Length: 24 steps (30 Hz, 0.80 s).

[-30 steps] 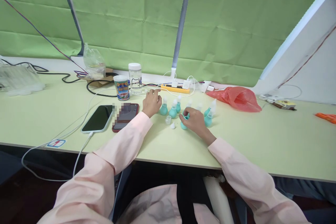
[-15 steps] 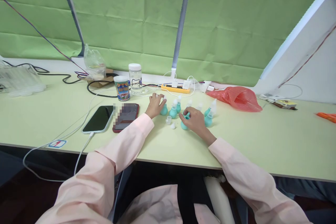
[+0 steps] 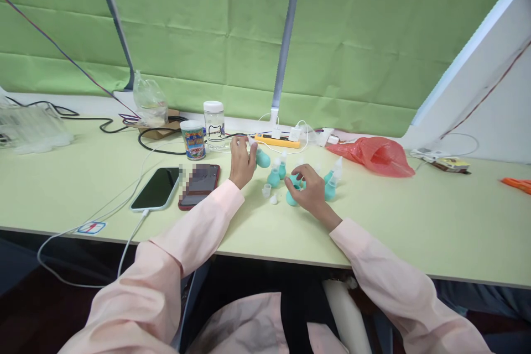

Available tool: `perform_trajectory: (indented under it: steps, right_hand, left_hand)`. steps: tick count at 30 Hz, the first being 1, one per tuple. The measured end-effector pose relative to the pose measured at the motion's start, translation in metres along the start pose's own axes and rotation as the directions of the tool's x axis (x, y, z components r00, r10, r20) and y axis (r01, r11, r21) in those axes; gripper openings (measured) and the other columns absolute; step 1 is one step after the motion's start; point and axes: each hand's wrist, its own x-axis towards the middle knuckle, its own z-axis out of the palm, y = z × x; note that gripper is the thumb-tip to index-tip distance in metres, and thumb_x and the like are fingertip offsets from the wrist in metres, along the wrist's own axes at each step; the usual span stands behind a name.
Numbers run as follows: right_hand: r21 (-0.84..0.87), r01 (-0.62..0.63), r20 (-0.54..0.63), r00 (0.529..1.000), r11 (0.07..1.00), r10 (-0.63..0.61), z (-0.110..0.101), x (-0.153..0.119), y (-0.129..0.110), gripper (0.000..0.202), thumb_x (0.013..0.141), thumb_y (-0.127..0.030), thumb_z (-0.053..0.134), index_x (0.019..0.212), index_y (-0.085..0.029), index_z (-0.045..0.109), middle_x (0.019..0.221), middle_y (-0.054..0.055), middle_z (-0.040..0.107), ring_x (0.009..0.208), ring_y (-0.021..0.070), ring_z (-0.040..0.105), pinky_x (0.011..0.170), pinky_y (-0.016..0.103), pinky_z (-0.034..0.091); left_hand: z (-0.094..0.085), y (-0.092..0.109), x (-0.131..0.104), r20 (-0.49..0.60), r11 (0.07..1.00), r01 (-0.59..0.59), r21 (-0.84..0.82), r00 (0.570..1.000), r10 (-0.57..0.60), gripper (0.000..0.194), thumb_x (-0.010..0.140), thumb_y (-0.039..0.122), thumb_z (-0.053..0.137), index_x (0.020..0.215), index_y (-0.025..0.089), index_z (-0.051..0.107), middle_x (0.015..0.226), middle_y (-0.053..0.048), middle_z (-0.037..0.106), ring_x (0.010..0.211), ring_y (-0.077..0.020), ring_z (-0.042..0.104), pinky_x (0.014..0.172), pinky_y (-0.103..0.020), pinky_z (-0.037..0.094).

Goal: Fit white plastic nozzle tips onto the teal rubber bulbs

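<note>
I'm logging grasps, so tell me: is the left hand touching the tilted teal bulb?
Touching. The head view shows the left hand with thumb and fingers closed around the narrow top of the tilted teal bulb.

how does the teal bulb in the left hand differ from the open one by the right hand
The held bulb is tilted in the left hand and looks lifted; the open bulb stands on the table. The held bulb has a whitish nozzle among the fingers, while the open bulb shows an uncovered mouth. Both have rounded teal bodies.
</note>
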Motion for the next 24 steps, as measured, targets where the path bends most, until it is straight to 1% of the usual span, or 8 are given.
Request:
perform_trajectory:
  steps: [3, 4, 6, 9, 12, 15, 20, 24]
  right_hand:
    - [0.106, 0.115, -0.091, 0.990, 0.988, -0.106, -0.005, -0.001, -0.004, 0.026, 0.067, -0.031, 0.051, 0.088, -0.018, 0.045, 0.084, 0.008, 0.052, 0.076, 0.0184, 0.049, 0.063, 0.031, 0.039]
    - [0.132, 0.149, -0.105, 0.985, 0.980, -0.135, -0.007, -0.002, -0.005, 0.031, 0.066, -0.032, 0.052, 0.092, -0.018, 0.044, 0.088, 0.009, 0.051, 0.081, 0.0204, 0.048, 0.066, 0.033, 0.039]
    - [0.181, 0.209, -0.098, 0.976, 0.961, -0.193, -0.010, -0.004, -0.008, 0.038, 0.064, -0.033, 0.052, 0.098, -0.018, 0.041, 0.093, 0.010, 0.050, 0.087, 0.0225, 0.047, 0.068, 0.037, 0.039]
    - [0.284, 0.251, -0.024, 0.967, 0.925, -0.255, -0.012, -0.008, -0.013, 0.047, 0.062, -0.039, 0.051, 0.103, -0.018, 0.039, 0.091, 0.009, 0.051, 0.082, 0.0217, 0.049, 0.067, 0.037, 0.040]
    - [0.341, 0.159, 0.048, 0.981, 0.927, -0.186, -0.010, -0.012, -0.022, 0.052, 0.061, -0.040, 0.053, 0.106, -0.019, 0.037, 0.091, 0.008, 0.053, 0.076, 0.0202, 0.051, 0.064, 0.034, 0.042]
    - [0.340, 0.057, 0.075, 0.993, 0.939, -0.088, -0.006, -0.014, -0.030, 0.044, 0.064, -0.033, 0.052, 0.102, -0.019, 0.038, 0.084, 0.006, 0.055, 0.068, 0.0173, 0.053, 0.062, 0.031, 0.043]
    - [0.370, 0.037, 0.110, 0.990, 0.928, -0.083, -0.003, -0.016, -0.031, 0.030, 0.066, -0.021, 0.042, 0.097, -0.018, 0.042, 0.072, 0.003, 0.057, 0.064, 0.0163, 0.054, 0.061, 0.030, 0.043]
    - [0.300, 0.024, 0.116, 0.991, 0.954, -0.062, -0.003, -0.016, -0.029, 0.023, 0.064, -0.022, 0.044, 0.087, -0.019, 0.046, 0.065, 0.002, 0.055, 0.057, 0.0151, 0.051, 0.056, 0.029, 0.042]
  left_hand:
    - [-0.015, 0.022, -0.001, -0.086, 0.989, -0.035, -0.146, 0.996, 0.023, 0.026, 0.083, 0.037, 0.023, 0.082, 0.017, 0.039, 0.080, -0.008, 0.042, 0.079, -0.0175, 0.042, 0.074, -0.034, 0.035]
    - [-0.019, 0.030, -0.003, -0.078, 0.980, -0.041, -0.192, 0.997, 0.027, 0.026, 0.083, 0.038, 0.023, 0.081, 0.017, 0.039, 0.078, -0.007, 0.043, 0.076, -0.0165, 0.042, 0.073, -0.033, 0.036]
    - [-0.023, 0.043, -0.009, 0.024, 0.959, -0.038, -0.282, 0.999, 0.046, 0.025, 0.083, 0.037, 0.022, 0.082, 0.018, 0.038, 0.075, -0.004, 0.044, 0.071, -0.0138, 0.043, 0.069, -0.028, 0.037]
    - [-0.022, 0.056, -0.019, 0.177, 0.933, 0.025, -0.359, 0.983, 0.042, 0.025, 0.083, 0.038, 0.023, 0.082, 0.018, 0.038, 0.074, -0.002, 0.046, 0.067, -0.0112, 0.044, 0.066, -0.023, 0.038]
    - [-0.019, 0.061, -0.026, 0.273, 0.914, 0.064, -0.402, 0.960, 0.053, 0.024, 0.082, 0.037, 0.027, 0.080, 0.017, 0.039, 0.073, -0.001, 0.047, 0.066, -0.0103, 0.044, 0.065, -0.021, 0.037]
    - [-0.018, 0.062, -0.030, 0.315, 0.887, 0.105, -0.450, 0.948, 0.048, 0.022, 0.080, 0.037, 0.031, 0.078, 0.017, 0.041, 0.070, 0.000, 0.046, 0.063, -0.0092, 0.043, 0.062, -0.020, 0.037]
    - [-0.020, 0.060, -0.028, 0.359, 0.881, 0.167, -0.443, 0.933, 0.004, 0.027, 0.076, 0.040, 0.039, 0.065, 0.016, 0.043, 0.053, 0.005, 0.037, 0.050, -0.0067, 0.034, 0.051, -0.019, 0.031]
    - [-0.015, 0.055, -0.026, 0.440, 0.844, 0.215, -0.491, 0.897, 0.028, 0.038, 0.077, 0.041, 0.035, 0.051, 0.014, 0.037, 0.048, 0.005, 0.028, 0.047, -0.0055, 0.027, 0.047, -0.019, 0.026]
